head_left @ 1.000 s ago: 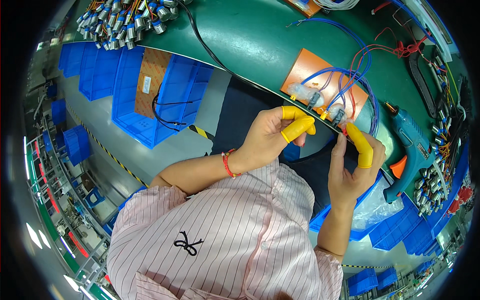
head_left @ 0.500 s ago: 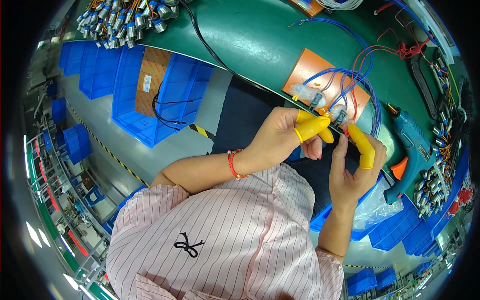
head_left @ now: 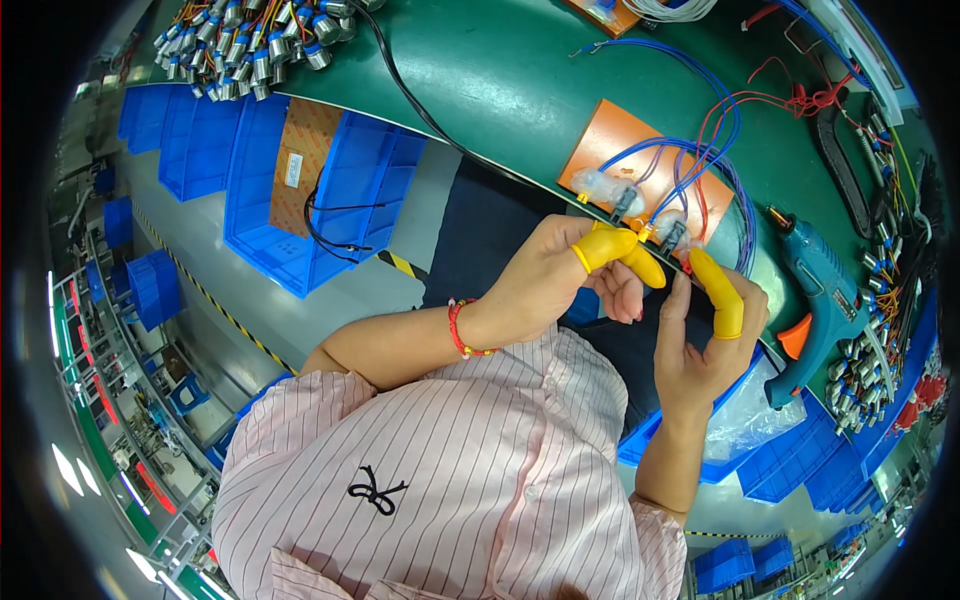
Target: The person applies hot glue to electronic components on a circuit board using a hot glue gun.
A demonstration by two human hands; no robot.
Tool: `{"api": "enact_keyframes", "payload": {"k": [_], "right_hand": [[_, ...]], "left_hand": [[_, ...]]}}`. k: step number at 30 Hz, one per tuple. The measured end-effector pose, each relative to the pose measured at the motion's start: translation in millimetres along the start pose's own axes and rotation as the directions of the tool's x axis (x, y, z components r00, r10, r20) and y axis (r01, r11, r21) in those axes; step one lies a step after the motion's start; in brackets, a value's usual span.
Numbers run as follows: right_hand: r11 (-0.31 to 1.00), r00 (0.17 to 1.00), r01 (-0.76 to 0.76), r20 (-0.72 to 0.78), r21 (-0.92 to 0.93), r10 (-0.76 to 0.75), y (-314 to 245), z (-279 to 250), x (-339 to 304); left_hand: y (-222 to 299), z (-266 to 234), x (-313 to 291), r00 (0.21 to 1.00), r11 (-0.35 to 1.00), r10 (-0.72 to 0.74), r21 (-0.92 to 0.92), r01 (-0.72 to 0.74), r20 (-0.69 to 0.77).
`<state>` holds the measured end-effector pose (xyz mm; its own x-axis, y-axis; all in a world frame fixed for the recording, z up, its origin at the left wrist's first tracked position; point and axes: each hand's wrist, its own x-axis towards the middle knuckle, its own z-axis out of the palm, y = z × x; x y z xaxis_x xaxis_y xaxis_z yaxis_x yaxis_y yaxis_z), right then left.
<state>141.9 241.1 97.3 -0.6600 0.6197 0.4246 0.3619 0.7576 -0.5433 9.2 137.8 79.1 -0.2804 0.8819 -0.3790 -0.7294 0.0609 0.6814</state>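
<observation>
At our green bench (head_left: 480, 80), our right hand (head_left: 705, 345) pinches a red connector (head_left: 687, 266) by the orange block (head_left: 612, 135); whether our left hand (head_left: 555, 268) grips anything, we cannot tell. Blue bins (head_left: 372, 190) stand alongside.

One left hand (head_left: 548, 272) and one right hand (head_left: 705, 345) are counted at one green table (head_left: 490, 85), with three yellow finger covers (head_left: 722, 295) (two on the left, one on the right) and one red bracelet (head_left: 454, 330). Two orange blocks (head_left: 606, 135) appear, the second cut off at the top edge, alongside two clear lumps (head_left: 598, 185), two dark clips (head_left: 673, 238) and one teal glue gun (head_left: 832, 290). The metal cylinders (head_left: 260, 60), dozens of them, lie too crowded for an exact tally.
</observation>
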Motion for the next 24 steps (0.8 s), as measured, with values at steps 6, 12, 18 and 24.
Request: {"api": "enact_keyframes", "payload": {"k": [6, 12, 18, 24], "right_hand": [[0.993, 0.995, 0.086, 0.057, -0.078, -0.081, -7.9, -3.1, -1.5], [0.982, 0.978, 0.171, 0.138, -0.080, -0.159, -10.3, -2.7, 8.3], [0.971, 0.968, 0.216, 0.157, -0.104, -0.198, -12.4, -0.3, 13.1], [0.950, 0.947, 0.284, 0.194, -0.130, -0.257, -14.6, -1.5, 17.9]], "left_hand": [[-2.8, -2.0, 0.2, 1.000, 1.000, 0.014, 0.009, -0.014, 0.004], [3.4, -12.0, -2.3, 0.999, 0.995, 0.010, 0.095, -0.014, 0.049], [7.5, -16.2, -4.1, 0.999, 0.984, -0.012, 0.180, 0.002, 0.053], [52.0, -15.5, -24.1, 0.920, 0.658, 0.322, 0.646, -0.386, 0.222]]}}
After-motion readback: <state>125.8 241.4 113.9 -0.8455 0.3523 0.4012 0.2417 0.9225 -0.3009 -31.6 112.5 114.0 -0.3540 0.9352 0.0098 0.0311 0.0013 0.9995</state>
